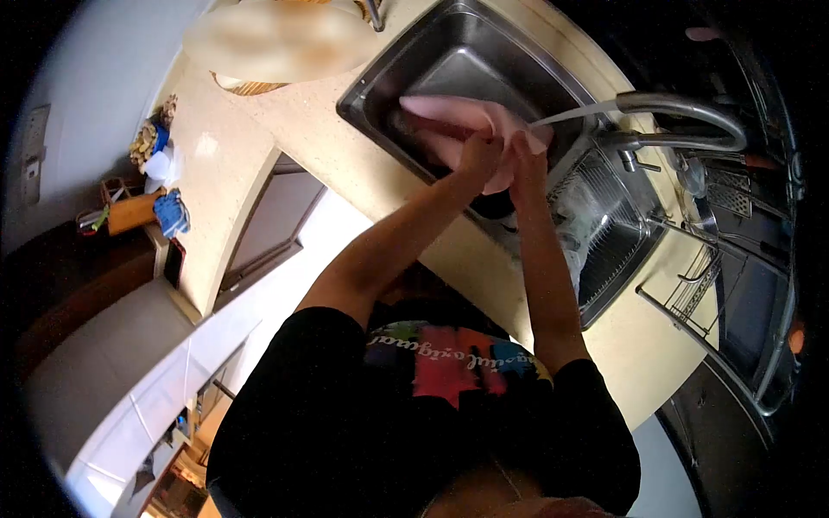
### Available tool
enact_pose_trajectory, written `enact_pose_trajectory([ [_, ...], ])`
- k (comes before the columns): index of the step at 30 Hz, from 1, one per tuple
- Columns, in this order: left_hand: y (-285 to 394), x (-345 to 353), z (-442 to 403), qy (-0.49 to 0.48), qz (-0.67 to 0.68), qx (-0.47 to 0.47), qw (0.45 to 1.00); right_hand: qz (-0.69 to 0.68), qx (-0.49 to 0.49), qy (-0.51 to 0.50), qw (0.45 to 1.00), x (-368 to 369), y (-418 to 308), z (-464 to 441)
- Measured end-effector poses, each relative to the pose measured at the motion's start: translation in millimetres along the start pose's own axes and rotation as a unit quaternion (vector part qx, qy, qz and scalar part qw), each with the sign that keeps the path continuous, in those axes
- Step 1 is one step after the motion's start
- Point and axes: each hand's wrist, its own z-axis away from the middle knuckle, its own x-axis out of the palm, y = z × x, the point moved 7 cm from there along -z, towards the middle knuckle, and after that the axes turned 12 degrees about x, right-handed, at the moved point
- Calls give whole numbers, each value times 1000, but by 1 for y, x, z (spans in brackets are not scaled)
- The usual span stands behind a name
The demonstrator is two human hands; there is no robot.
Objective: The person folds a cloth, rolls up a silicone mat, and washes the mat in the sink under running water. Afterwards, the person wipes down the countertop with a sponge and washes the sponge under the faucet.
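Observation:
A pink cloth (458, 114) hangs in folds over the near side of the steel sink basin (484, 69). My left hand (479, 157) has its fingers closed on the middle of the cloth. Close beside it, my right hand (528, 162) grips the cloth's right end. From the curved faucet (682, 102), a stream of water (579, 113) runs onto the cloth near my right hand. Part of the cloth and most of my fingertips are hidden in the folds.
Right of the basin, a second sink section with a drainer (617, 229) holds clear plastic. A wire rack (691, 293) and hanging utensils (732, 197) stand further right. A blurred round item (276, 39) and a blue cloth (171, 212) lie on the counter (285, 116).

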Motion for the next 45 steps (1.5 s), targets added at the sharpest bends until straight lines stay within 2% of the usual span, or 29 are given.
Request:
enact_pose_trajectory([
  [2, 25, 12, 4, 52, 44, 17, 998, 69, -24, -24, 997, 16, -31, 25],
  [4, 56, -10, 8, 69, 237, -97, 964, -50, 99, -62, 992, 21, -27, 45],
  [5, 76, -24, 9, 78, 330, -149, 929, -49, 100, -66, 992, 25, -29, 60],
  [7, 101, -31, 11, 92, 505, -243, 823, -33, 73, -62, 995, 32, -38, 82],
  [8, 96, -29, 8, 96, 504, -242, 823, -32, 74, -66, 995, 32, -40, 84],
  [10, 81, -15, -5, 37, 572, -217, 790, -17, -23, -101, 995, 37, -56, 87],
  [12, 59, 4, -5, 95, 492, -182, 846, 15, -18, -63, 998, 24, -59, 55],
  [13, 26, 39, -16, 63, 346, -69, 934, -68, 23, -90, 993, 25, -64, 46],
  [14, 40, 43, -13, 55, 351, -7, 935, -148, 64, -117, 980, 25, -67, 36],
  [16, 61, 55, -4, 40, 367, 118, 922, -102, 43, -84, 990, 9, -70, 11],
  [17, 62, 63, -4, 66, 170, 147, 972, -84, 54, -103, 990, 7, -67, 6],
  [18, 105, 40, 3, 106, 147, 91, 979, -66, 64, -120, 988, 6, -66, 4],
  [19, 151, 15, 12, 143, 129, 32, 981, -143, 85, -129, 978, 10, -69, 18],
  [22, 165, -8, -11, 128, 47, 57, 989, -262, 141, -211, 931, 27, -72, 50],
  [24, 162, -19, -25, 141, 43, 19, 989, -254, 122, -244, 928, 29, -76, 69],
  [26, 161, -23, -45, 23, -4, -95, 995, -244, 106, -233, 935, 27, -77, 72],
  [27, 116, -7, -78, 6, -67, -90, 994, -246, 105, -230, 936, 25, -78, 70],
  [28, 122, -7, -76, 4, -68, -90, 994, -238, 103, -215, 941, 22, -79, 64],
  [29, 135, -7, -76, -1, -167, -45, 985, -231, 101, -201, 947, 19, -81, 59],
  [32, 201, -3, -35, 54, -125, 149, 979, -307, 73, -227, 921, 17, -93, 39],
  [33, 210, 8, -26, 72, -157, 195, 965, -248, 12, -184, 951, -8, -77, 2],
  [34, 219, 15, -16, 91, -188, 241, 948, -248, 12, -182, 951, -14, -74, 1],
  [35, 227, 11, -15, 102, -177, 264, 942, -256, 31, -232, 938, -10, -76, 1],
  [36, 239, 0, -24, 103, -177, 270, 941, -261, 48, -282, 922, -4, -79, 1],
  [38, 240, 4, -37, -107, -249, 192, 943, -244, 66, -244, 936, -3, -93, 24],
  [40, 225, -4, -58, -101, -299, 185, 931, -226, 83, -204, 949, -5, -109, 34],
  [42, 208, -2, -71, -160, -90, 109, 977, -132, 55, -204, 968, -12, -126, 34],
  [44, 209, -12, -74, -181, -68, 125, 973, -105, 22, -193, 975, -13, -141, 31],
  [45, 206, -14, -72, -211, -57, 94, 971, -42, 18, -139, 989, -19, -143, 25],
])
